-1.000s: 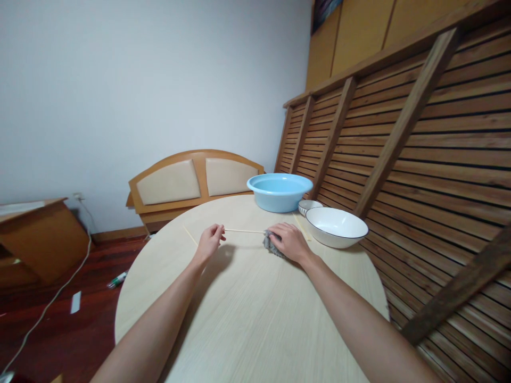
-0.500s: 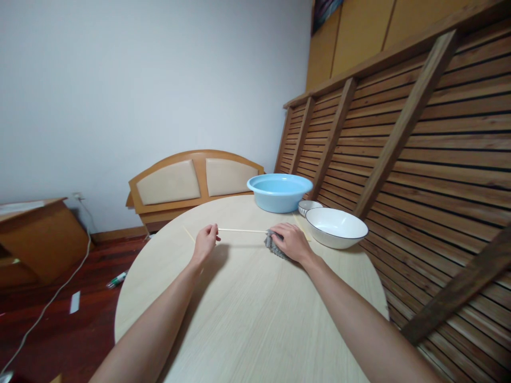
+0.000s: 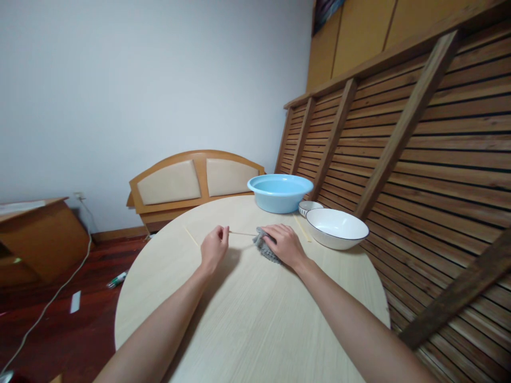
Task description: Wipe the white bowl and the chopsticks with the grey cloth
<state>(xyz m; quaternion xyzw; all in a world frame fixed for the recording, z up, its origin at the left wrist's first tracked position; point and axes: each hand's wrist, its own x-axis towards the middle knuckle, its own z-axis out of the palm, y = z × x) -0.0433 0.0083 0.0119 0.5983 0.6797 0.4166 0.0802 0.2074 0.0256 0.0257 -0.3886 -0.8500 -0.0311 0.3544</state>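
Observation:
My left hand (image 3: 214, 247) is closed in a pinch on one end of a thin pale chopstick (image 3: 242, 233). The chopstick runs level to the right, just above the table, into a grey cloth (image 3: 266, 250). Around the cloth my right hand (image 3: 284, 243) is closed, and its fingers hide the chopstick's far end. Another pale chopstick (image 3: 191, 236) lies on the table beyond my left hand. One more pale stick (image 3: 302, 229) lies to the right of my right hand, near the white bowl (image 3: 337, 229).
On the round table (image 3: 247, 319), a light blue basin (image 3: 280, 199) stands at the back. A small patterned bowl (image 3: 309, 207) sits between it and the white bowl. A slatted wooden frame (image 3: 439, 175) leans along the right; a headboard (image 3: 199, 181) stands behind.
Both hands have come closer together: my left hand shifted right, while my right hand slid left with the cloth. Less of the chopstick shows between them.

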